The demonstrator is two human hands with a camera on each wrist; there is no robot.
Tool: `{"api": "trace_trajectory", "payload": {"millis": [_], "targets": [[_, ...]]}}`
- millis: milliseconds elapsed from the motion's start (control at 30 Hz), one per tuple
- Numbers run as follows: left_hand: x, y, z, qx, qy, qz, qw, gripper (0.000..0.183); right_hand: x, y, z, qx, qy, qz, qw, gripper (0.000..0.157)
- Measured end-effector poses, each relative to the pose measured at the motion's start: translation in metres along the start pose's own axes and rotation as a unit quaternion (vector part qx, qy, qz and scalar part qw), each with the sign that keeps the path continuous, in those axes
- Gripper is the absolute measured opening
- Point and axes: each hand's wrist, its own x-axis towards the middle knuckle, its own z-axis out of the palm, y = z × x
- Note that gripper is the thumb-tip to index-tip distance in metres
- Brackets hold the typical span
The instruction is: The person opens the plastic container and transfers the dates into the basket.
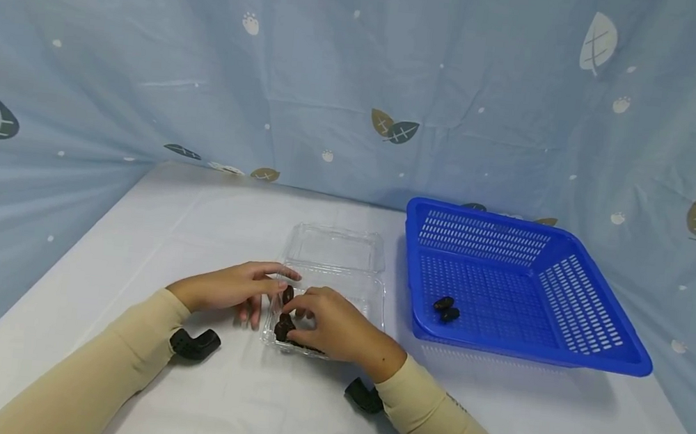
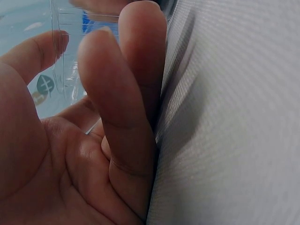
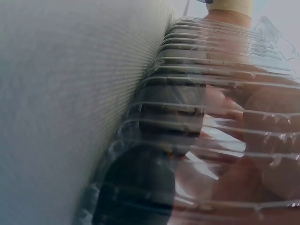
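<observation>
- Pale blue cloth (image 1: pixel 332 55) printed with leaves and paw marks hangs behind a white-covered tabletop (image 1: pixel 211 399), where someone bends both hands over one clear container.
- On the near-left part of the container, the left hand (image 1: pixel 237 289) has its fingers spread and somewhat bent, the thumb apart; it grips nothing, and one fingertip shows against the plastic wall in the left wrist view.
- Reaching inside from the other side, the right hand (image 1: pixel 334 324) has its fingers curled, thumb and forefinger close about the dark fruits; I cannot tell whether it pinches one or only touches it.
- Dark brown, date-like fruits (image 1: pixel 283 328) lie along the near-left part of the container, one beside the left thumb; through the ribbed plastic, the right wrist view shows several in a row along the wall.
- Around them sits the clear plastic clamshell container (image 1: pixel 376 296), flat on the cloth, its hinged lid (image 1: pixel 336 247) laid back away from the person.
- Beige sleeves (image 1: pixel 115 345) cover both forearms, and a black curved fitting (image 1: pixel 197 346) shows near each wrist.
- Farther to the right, a blue perforated plastic basket (image 1: pixel 486 283) holds two more fruits (image 1: pixel 450 315), touching each other near its left side.
</observation>
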Motion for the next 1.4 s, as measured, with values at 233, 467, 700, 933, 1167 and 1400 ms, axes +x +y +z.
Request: {"api": "trace_trajectory", "payload": {"millis": [233,467,700,933,1167,1400], "targets": [[-0.001,0.002,-0.001,-0.007,-0.003,-0.002,1.0,0.05,0.0,-0.001,-0.003,0.004,0.006,-0.004,1.0,0.026],[0.0,0.005,-0.001,-0.004,-0.003,-0.001,1.0,0.05,0.0,0.0,-0.005,0.024,0.004,-0.004,1.0,0.028],[0.0,0.008,-0.001,0.0,-0.005,0.001,1.0,0.05,-0.002,-0.002,-0.006,0.026,0.009,0.005,1.0,0.027],[-0.002,0.004,0.0,-0.002,-0.001,-0.003,1.0,0.049,-0.006,-0.006,-0.009,0.022,0.037,0.013,0.999,0.025],[-0.001,0.001,0.002,-0.005,-0.001,-0.005,1.0,0.048,-0.033,-0.018,-0.043,0.034,0.151,-0.031,0.987,0.027],[-0.002,0.001,0.002,0.005,0.004,0.001,1.0,0.047,-0.076,0.0,-0.091,-0.004,0.253,-0.023,0.967,0.031]]}}
